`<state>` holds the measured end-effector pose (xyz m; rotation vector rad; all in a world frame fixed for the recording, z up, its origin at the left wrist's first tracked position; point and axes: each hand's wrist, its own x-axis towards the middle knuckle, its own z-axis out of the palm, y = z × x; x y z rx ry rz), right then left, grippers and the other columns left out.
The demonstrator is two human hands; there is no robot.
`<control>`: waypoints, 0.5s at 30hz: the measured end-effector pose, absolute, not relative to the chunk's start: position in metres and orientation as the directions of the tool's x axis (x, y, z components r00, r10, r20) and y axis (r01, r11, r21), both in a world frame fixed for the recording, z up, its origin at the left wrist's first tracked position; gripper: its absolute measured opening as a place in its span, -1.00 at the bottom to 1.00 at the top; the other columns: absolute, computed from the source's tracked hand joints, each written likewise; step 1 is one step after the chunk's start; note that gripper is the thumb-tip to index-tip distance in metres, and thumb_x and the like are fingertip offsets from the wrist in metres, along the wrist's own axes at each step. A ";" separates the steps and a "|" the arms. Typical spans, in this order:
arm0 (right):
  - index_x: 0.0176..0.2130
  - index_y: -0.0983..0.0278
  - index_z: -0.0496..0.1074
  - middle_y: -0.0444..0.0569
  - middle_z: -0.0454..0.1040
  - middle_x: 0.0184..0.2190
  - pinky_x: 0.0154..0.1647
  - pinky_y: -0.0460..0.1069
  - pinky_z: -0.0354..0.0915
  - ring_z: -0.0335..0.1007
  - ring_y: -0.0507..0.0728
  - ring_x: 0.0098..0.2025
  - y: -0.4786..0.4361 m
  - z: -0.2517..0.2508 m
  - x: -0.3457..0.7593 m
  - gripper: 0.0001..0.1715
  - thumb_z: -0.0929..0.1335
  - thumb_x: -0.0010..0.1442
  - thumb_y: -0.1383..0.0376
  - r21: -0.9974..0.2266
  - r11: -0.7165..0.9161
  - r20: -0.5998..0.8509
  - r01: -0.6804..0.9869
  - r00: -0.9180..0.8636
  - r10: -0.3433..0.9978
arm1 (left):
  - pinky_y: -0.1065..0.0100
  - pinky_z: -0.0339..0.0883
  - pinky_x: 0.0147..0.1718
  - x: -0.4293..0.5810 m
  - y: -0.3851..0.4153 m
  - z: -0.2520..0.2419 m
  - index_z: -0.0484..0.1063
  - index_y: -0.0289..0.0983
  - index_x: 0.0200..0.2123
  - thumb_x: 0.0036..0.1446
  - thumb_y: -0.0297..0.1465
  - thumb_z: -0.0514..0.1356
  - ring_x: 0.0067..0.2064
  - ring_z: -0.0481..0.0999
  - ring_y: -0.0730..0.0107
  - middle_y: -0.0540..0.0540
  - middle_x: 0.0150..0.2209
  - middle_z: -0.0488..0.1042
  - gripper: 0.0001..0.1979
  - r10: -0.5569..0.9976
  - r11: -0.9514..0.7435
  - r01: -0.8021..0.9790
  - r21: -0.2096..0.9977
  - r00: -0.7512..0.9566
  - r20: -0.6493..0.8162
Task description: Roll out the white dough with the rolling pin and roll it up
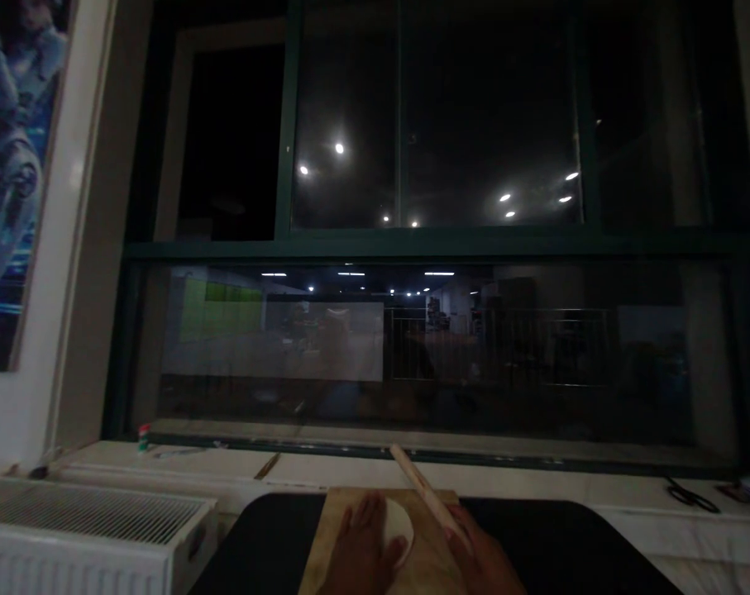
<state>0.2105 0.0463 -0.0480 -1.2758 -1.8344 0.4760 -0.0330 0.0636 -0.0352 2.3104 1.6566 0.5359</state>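
Observation:
A pale, flat round of dough (399, 529) lies on a wooden board (433, 570) at the bottom centre. My left hand (365, 537) rests over the dough's left side, fingers stretched forward and thumb apart on its near edge. Part of the round is hidden under that hand. To the right, my right hand (474, 549) is closed around the near end of a slim wooden rolling pin (421, 483). The pin slants up and to the left, its far end pointing at the window, and appears raised beside the dough.
The board sits on a dark table (554, 537). Behind it runs a white windowsill (312, 473) with a small red-topped tube (143, 438) at left and black scissors (690, 496) at right. A white radiator (70, 562) stands at lower left. A large window fills the background.

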 end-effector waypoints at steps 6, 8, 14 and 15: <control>0.45 0.22 0.05 0.14 0.42 0.27 0.13 0.14 0.41 0.48 0.26 0.18 0.008 -0.027 0.185 -0.33 0.03 0.45 0.15 -0.408 0.375 0.515 0.833 -0.129 0.847 | -0.11 -0.46 0.45 -0.068 0.047 -0.023 -0.11 -0.46 0.46 -0.01 0.28 0.17 0.52 -0.28 -0.02 -0.36 0.49 -0.22 0.23 0.959 -0.272 0.840 0.470 0.279 0.055; 0.42 0.23 0.17 0.17 0.63 -0.02 -0.15 0.13 0.51 0.64 0.31 -0.13 -0.002 -0.019 0.177 -0.35 0.11 0.41 0.25 -0.224 0.325 0.393 0.919 -0.220 0.893 | -0.10 -0.47 0.44 -0.075 0.050 -0.025 -0.10 -0.44 0.46 -0.06 0.26 0.23 0.51 -0.28 -0.02 -0.36 0.49 -0.22 0.26 0.954 -0.278 0.835 0.475 0.298 0.034; 0.34 0.15 0.30 0.10 0.68 -0.20 -0.31 0.03 0.47 0.66 0.28 -0.24 -0.021 -0.001 0.163 -0.42 0.11 0.44 0.31 -0.013 0.295 0.322 0.955 -0.275 0.906 | -0.26 -0.40 0.42 -0.095 0.072 -0.050 0.35 -0.23 0.29 0.30 -0.22 -0.02 0.49 -0.03 -0.01 -0.24 0.44 0.15 -0.45 0.971 -0.209 0.804 0.557 0.104 0.215; 0.35 0.12 0.28 0.09 0.68 -0.17 -0.32 0.02 0.47 0.66 0.27 -0.24 -0.023 -0.002 0.161 -0.42 0.08 0.45 0.31 -0.022 0.279 0.345 0.960 -0.255 0.903 | -0.28 -0.35 0.41 -0.097 0.074 -0.053 0.38 -0.28 0.26 0.29 -0.29 -0.03 0.49 -0.01 -0.05 -0.29 0.43 0.18 -0.46 0.971 -0.181 0.802 0.569 0.053 0.234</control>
